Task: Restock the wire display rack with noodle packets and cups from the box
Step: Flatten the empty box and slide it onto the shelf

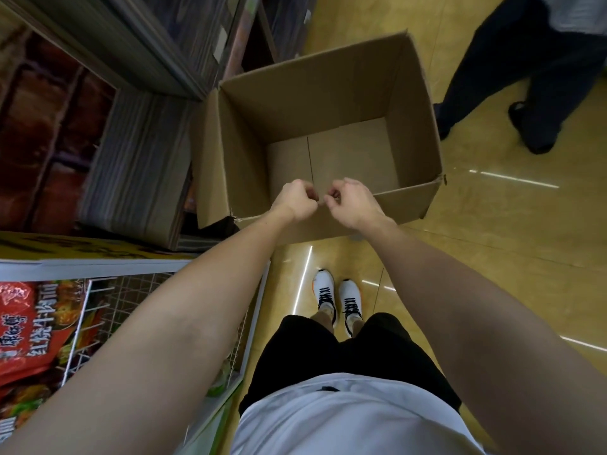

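The cardboard box (414, 126) stands open on the floor ahead of me, and its bare bottom shows with no packets or cups inside. My left hand (295, 200) and my right hand (353, 203) hover side by side over the box's near wall. Both have curled fingers, with the fingertips almost meeting, and nothing shows in either hand. The wire display rack (108, 300) is at my lower left, partly hidden by my left forearm. Red noodle packets (19, 333) lie in it.
Dark shelving (131, 159) lines the left side and touches the box's left flap. Another person's legs and shoes (525, 103) stand on the yellow floor beyond the box at the upper right. My own feet (338, 298) are just behind the box.
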`<action>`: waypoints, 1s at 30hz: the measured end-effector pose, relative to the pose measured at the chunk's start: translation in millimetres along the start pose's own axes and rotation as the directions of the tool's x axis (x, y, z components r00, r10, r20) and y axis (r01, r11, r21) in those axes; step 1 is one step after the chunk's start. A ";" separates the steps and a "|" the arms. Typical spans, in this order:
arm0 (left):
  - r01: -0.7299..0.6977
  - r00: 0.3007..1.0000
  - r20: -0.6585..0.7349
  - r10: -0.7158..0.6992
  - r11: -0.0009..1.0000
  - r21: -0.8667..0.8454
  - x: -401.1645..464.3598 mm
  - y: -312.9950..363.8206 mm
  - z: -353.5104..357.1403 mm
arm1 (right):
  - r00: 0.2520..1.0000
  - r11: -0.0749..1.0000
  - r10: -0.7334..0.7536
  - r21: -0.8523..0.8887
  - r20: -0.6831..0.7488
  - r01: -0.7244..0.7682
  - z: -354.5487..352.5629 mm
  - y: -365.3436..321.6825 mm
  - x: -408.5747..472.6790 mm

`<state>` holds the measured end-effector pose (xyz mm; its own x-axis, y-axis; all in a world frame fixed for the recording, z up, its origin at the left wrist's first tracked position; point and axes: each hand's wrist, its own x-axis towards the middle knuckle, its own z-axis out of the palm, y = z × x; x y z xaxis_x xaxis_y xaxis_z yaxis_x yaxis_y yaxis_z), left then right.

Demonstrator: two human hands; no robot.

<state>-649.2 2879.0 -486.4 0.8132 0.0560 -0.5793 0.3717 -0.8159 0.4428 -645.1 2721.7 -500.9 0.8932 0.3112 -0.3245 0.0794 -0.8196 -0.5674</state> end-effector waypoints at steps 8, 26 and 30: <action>-0.050 0.998 -0.042 0.050 0.999 -0.015 12.0 16.4 -2.0 | 0.987 0.986 0.116 -0.103 -0.111 -0.128 -17.6 9.4 5.6; 0.153 0.956 -0.213 -0.201 0.963 -0.220 34.4 51.9 -15.9 | 0.975 0.964 -0.120 -0.212 0.188 0.160 -53.8 22.3 86.4; 0.262 0.895 -0.265 -0.360 0.903 -0.340 27.9 61.8 -10.2 | 0.906 0.913 -0.245 -0.231 0.346 0.335 -63.8 17.7 104.6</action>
<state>-598.9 2836.0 -468.2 0.7125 0.4960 -0.4963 0.7013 -0.5265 0.4807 -522.1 2709.1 -496.5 0.6365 0.6491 -0.4166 0.4740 -0.7553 -0.4526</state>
